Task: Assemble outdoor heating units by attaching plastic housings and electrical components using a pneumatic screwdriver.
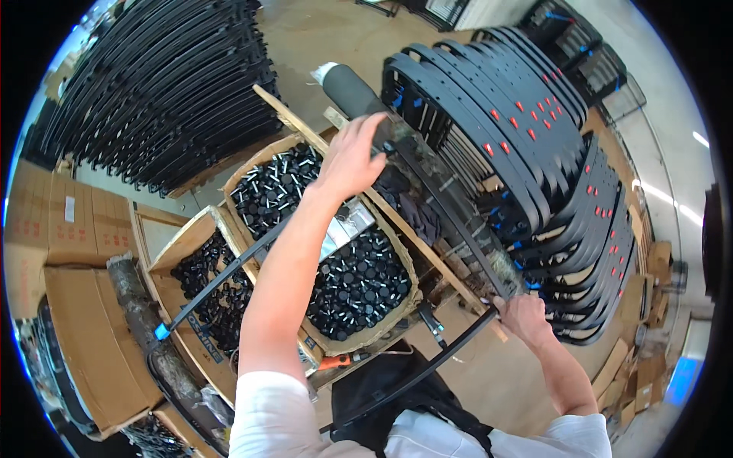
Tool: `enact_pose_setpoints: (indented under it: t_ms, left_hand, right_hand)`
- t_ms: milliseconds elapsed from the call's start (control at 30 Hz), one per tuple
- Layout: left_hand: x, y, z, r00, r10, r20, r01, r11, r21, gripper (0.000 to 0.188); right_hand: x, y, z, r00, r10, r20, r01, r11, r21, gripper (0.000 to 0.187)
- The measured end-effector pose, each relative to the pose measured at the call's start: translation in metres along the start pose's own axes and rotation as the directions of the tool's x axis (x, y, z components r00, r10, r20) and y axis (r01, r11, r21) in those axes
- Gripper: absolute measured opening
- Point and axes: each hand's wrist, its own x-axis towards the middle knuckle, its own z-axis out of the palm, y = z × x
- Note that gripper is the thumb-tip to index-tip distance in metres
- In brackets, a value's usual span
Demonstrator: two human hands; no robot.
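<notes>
A black tubular metal frame (450, 210) lies tilted across the bench in front of me, one long bar running between my hands. My right hand (523, 317) is closed around its near right corner. Above the far corner is my left hand (351, 156), fingers stretched and thumb apart, close to a small black fitting (389, 149). Another bar with a blue tip (162, 331) passes under my left forearm. Beneath it, cardboard boxes hold many black round-headed bolts (359, 282) and small black plastic parts (221, 294).
Stacked black frames (175, 84) stand at the far left. Curved black panels with red pieces (527, 114) are piled at the right. A wooden strip (427, 256) edges the bench. An orange-handled tool (336, 361) lies near me. Cardboard boxes (92, 336) fill the left side.
</notes>
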Motion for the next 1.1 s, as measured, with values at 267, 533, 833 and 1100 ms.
enact_pose_setpoints:
  t_ms: [267, 533, 833, 1100]
  left_hand:
    - [-0.206, -0.027, -0.071, 0.878, -0.46, -0.135, 0.471, 0.776, 0.42, 0.041]
    - [-0.248, -0.051, -0.085, 0.857, -0.469, -0.216, 0.513, 0.727, 0.457, 0.025]
    - [-0.246, -0.045, -0.087, 0.843, -0.503, -0.191, 0.533, 0.732, 0.423, 0.021]
    - [-0.215, -0.071, -0.124, 0.691, -0.699, 0.183, 0.696, 0.712, 0.093, 0.037]
  right_hand:
    - [0.202, -0.155, -0.154, 0.537, -0.531, -0.656, 0.522, 0.82, -0.236, 0.026]
    - [0.274, -0.21, -0.229, 0.775, -0.565, -0.284, 0.3, 0.724, -0.621, 0.02]
    - [0.269, -0.197, -0.208, 0.759, -0.613, -0.22, 0.399, 0.705, -0.587, 0.019]
    - [0.28, -0.18, -0.202, 0.812, -0.547, -0.204, 0.365, 0.748, -0.554, 0.023]
